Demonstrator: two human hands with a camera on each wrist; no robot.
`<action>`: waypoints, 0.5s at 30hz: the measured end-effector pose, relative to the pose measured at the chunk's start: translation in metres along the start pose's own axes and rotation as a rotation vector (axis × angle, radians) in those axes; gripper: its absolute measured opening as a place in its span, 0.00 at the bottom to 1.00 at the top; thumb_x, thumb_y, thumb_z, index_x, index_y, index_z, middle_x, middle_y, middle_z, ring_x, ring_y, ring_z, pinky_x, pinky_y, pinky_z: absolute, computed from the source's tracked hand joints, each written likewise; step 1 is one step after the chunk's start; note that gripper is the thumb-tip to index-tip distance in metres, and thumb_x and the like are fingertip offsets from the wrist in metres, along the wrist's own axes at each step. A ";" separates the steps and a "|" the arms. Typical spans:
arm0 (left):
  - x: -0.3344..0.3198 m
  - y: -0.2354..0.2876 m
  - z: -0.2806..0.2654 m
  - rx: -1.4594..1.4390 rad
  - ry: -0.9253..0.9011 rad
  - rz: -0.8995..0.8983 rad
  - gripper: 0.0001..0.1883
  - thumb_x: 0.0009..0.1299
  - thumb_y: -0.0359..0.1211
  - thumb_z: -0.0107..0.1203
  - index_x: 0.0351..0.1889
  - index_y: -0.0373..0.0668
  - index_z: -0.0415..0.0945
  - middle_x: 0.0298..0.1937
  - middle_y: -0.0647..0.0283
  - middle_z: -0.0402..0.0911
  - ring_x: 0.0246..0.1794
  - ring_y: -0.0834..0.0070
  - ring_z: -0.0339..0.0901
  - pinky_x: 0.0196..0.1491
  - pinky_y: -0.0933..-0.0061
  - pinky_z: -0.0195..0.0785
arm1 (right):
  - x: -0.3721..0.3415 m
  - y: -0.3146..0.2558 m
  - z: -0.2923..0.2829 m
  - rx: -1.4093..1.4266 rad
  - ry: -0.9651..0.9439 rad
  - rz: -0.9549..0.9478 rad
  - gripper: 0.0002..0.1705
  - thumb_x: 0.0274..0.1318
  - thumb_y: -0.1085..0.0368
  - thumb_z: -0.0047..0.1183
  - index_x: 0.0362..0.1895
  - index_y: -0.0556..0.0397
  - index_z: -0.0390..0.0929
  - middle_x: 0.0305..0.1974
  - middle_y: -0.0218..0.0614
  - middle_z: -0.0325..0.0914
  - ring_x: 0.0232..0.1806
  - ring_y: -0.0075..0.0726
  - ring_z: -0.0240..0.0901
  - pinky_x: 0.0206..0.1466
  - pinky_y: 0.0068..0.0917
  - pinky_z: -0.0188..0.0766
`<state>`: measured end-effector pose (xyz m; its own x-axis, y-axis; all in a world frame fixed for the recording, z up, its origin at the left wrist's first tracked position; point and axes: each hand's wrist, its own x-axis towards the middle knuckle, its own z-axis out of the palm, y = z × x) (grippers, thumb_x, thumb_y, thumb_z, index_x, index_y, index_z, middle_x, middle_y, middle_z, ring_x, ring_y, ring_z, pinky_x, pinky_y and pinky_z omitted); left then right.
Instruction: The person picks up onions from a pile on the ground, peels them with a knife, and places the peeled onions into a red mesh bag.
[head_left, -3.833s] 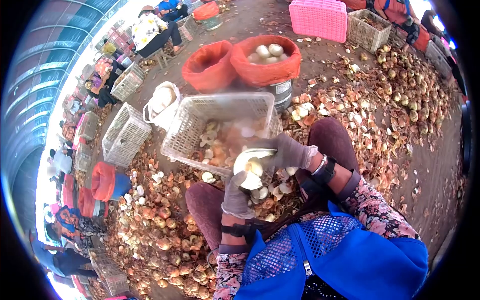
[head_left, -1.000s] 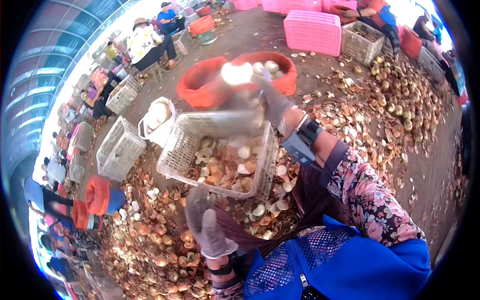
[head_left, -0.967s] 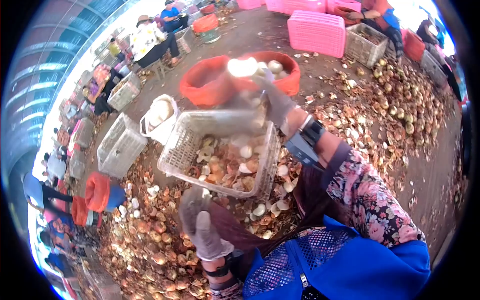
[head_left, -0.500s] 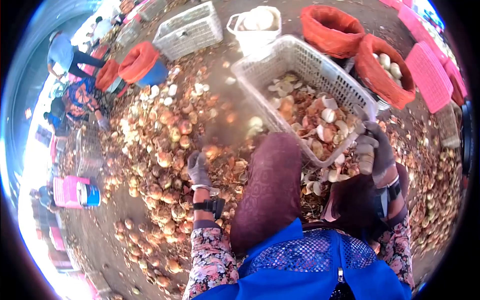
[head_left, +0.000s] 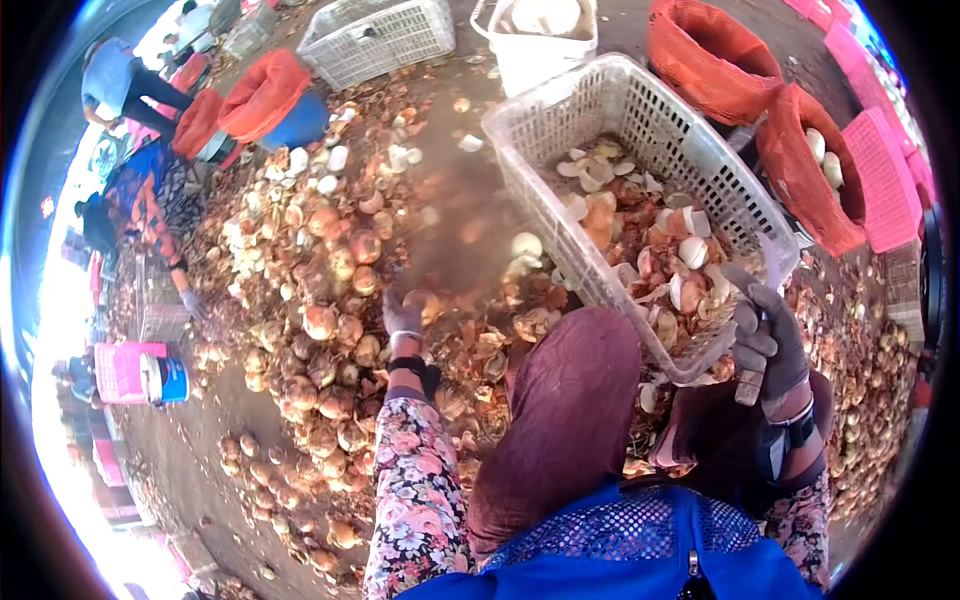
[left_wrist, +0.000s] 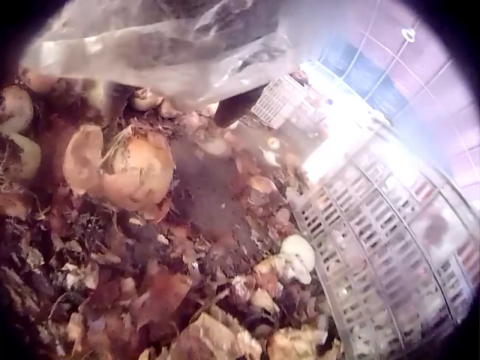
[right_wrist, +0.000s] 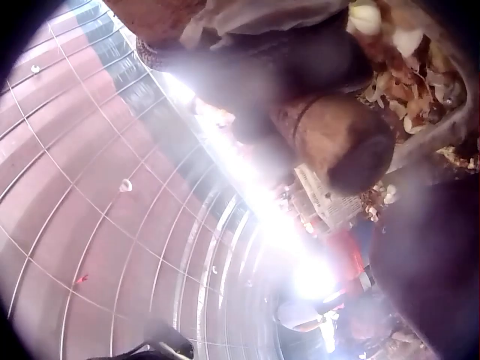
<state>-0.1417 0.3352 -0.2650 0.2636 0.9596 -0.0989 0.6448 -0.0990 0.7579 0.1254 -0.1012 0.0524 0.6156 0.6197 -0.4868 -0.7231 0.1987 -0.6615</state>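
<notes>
My gloved left hand point(head_left: 402, 315) reaches down to the pile of unpeeled onions point(head_left: 335, 325), its fingers beside a brown onion point(head_left: 425, 305). In the left wrist view a loose-skinned onion point(left_wrist: 139, 169) lies just below the glove's clear plastic cuff point(left_wrist: 165, 56), which hides much of the hand. My gloved right hand point(head_left: 770, 345) grips a knife by its wooden handle point(right_wrist: 341, 142), the pale blade point(head_left: 770, 262) pointing up over the corner of the white crate point(head_left: 560, 215). Peels and a few white onion pieces point(head_left: 692, 252) lie inside that crate.
Behind the crate stand two buckets with red mesh liners point(head_left: 715, 55) and a white bucket point(head_left: 545, 60). Another white crate point(head_left: 380, 45) sits at the back left. Peel litter point(head_left: 470, 350) covers the ground around my knees point(head_left: 565, 400). Another person point(head_left: 150, 215) works at the far left.
Earlier both hands held a pale onion over the crate; then my right hand reached to the red-lined bucket. It has drawn back with the knife, the view has turned left, and my left hand has reached to the pile.
</notes>
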 end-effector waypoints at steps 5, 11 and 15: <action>0.061 -0.065 0.038 0.106 -0.335 -0.169 0.32 0.58 0.38 0.66 0.63 0.50 0.69 0.62 0.57 0.75 0.61 0.60 0.72 0.61 0.63 0.66 | 0.002 0.002 0.005 -0.086 0.054 0.017 0.26 0.68 0.59 0.42 0.65 0.60 0.64 0.22 0.28 0.73 0.10 0.13 0.49 0.10 0.15 0.49; 0.042 -0.179 0.106 -0.187 -0.202 -0.527 0.48 0.57 0.36 0.69 0.73 0.56 0.50 0.53 0.52 0.77 0.47 0.58 0.77 0.42 0.59 0.74 | 0.001 0.004 0.023 -0.205 0.098 0.063 0.27 0.65 0.57 0.45 0.64 0.58 0.65 0.23 0.27 0.73 0.12 0.14 0.52 0.14 0.17 0.53; -0.048 -0.077 0.086 -1.099 0.118 -0.787 0.41 0.59 0.23 0.66 0.67 0.62 0.57 0.51 0.55 0.76 0.42 0.55 0.80 0.39 0.48 0.81 | 0.005 0.008 0.027 -0.259 0.069 0.103 0.28 0.64 0.56 0.47 0.64 0.56 0.65 0.26 0.28 0.74 0.13 0.14 0.51 0.16 0.16 0.51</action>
<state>-0.1429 0.2739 -0.3740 -0.0049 0.6860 -0.7275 -0.3210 0.6880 0.6509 0.1139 -0.0759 0.0599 0.5695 0.5718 -0.5905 -0.6842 -0.0683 -0.7261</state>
